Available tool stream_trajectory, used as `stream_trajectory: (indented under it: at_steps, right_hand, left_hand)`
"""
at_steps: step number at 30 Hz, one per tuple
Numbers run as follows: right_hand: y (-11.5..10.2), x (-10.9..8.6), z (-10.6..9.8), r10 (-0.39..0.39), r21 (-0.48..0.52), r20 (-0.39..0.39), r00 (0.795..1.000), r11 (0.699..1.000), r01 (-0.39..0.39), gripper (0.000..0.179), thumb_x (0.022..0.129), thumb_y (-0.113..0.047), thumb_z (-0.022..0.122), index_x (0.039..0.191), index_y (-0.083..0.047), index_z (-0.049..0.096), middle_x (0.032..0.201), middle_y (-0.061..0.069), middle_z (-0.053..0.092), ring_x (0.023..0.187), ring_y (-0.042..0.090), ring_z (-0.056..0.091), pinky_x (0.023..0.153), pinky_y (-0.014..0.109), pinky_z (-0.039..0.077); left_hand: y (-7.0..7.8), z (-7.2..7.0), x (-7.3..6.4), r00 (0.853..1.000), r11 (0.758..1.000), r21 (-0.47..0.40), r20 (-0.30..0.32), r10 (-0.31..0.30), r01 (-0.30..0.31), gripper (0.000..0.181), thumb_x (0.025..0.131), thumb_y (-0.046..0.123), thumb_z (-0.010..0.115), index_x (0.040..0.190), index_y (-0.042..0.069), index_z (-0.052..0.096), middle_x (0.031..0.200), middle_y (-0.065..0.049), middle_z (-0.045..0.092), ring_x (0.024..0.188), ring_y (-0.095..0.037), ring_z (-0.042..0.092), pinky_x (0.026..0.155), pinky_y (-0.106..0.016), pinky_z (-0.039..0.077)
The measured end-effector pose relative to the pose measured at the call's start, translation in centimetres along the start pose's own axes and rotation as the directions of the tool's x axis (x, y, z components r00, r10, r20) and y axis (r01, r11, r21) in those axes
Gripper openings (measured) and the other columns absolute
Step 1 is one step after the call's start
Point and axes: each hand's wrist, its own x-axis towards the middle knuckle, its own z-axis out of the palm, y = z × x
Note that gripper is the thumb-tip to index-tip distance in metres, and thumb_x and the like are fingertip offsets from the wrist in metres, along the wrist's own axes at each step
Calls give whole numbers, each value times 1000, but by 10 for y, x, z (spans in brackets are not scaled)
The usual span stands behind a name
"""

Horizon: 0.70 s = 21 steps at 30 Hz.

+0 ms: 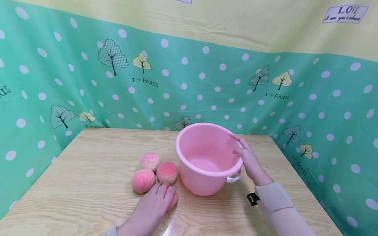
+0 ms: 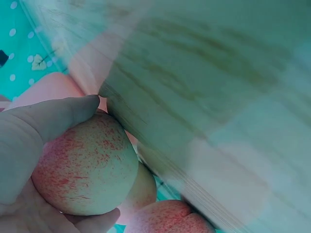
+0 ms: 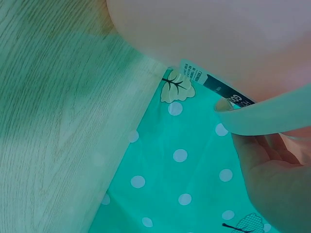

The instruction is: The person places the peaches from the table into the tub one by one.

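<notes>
A pink bucket (image 1: 195, 177) stands upright on the wooden table with its mouth tilted toward me in view. My right hand (image 1: 251, 162) holds it at the right side of the rim; in the right wrist view the hand (image 3: 282, 184) shows beside the bucket's wall (image 3: 204, 34). Left of the bucket, my left hand (image 1: 153, 203) grips the nearest peach (image 1: 172, 198), partly hidden under the fingers. The left wrist view shows thumb and fingers around this peach (image 2: 90, 167). Three more peaches, a front-left one (image 1: 143, 181), a rear one (image 1: 151, 161) and a redder one (image 1: 167, 172), sit clustered just beyond.
A white handle joint (image 1: 234, 177) sticks out at the bucket's right front. A black-and-white label (image 3: 218, 87) is on the bucket's outer side. Green polka-dot cloth (image 1: 189, 82) hangs behind and beside the wooden table (image 1: 97, 164).
</notes>
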Motion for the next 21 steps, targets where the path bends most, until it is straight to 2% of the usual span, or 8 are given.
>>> stream_trajectory:
  at_steps: [6, 11, 19, 21]
  right_hand:
    - [-1, 1, -1, 8, -17, 2, 1000, 1000, -8, 68, 88, -3, 41, 154, -17, 33, 157, 15, 30, 129, 35, 43, 76, 22, 46]
    - [-3, 1, -1, 4, -22, 8, 1000, 1000, -4, 70, 85, -1, 41, 154, -16, 34, 158, 16, 29, 125, 34, 43, 69, 22, 44]
    - [-3, 3, -1, 5, -63, 8, 1000, 998, -5, 73, 82, 0, 41, 153, -16, 35, 155, 16, 32, 113, 35, 50, 63, 23, 43]
    - [-3, 3, -1, 3, -68, 11, 1000, 998, -2, 73, 81, 0, 41, 153, -16, 35, 155, 17, 32, 114, 36, 50, 63, 24, 43]
  left_hand:
    - [0, -2, 2, 999, 999, -32, -49, 9, -11, 36, 86, 11, 49, 120, 6, 61, 114, -13, 60, 88, -24, 56, 76, -35, 53]
    - [-1, -1, 3, 999, 998, -58, -31, -5, 3, 37, 91, 15, 41, 120, 7, 62, 113, -11, 61, 87, -24, 56, 75, -35, 52]
    - [-4, -1, 1, 999, 997, -69, -37, -24, 21, 35, 92, 20, 47, 120, 8, 63, 112, -9, 62, 85, -23, 57, 71, -35, 52]
    - [-5, 0, 0, 999, 997, -77, -35, -26, 23, 34, 90, 20, 53, 121, 9, 64, 113, -9, 62, 87, -23, 59, 72, -35, 53]
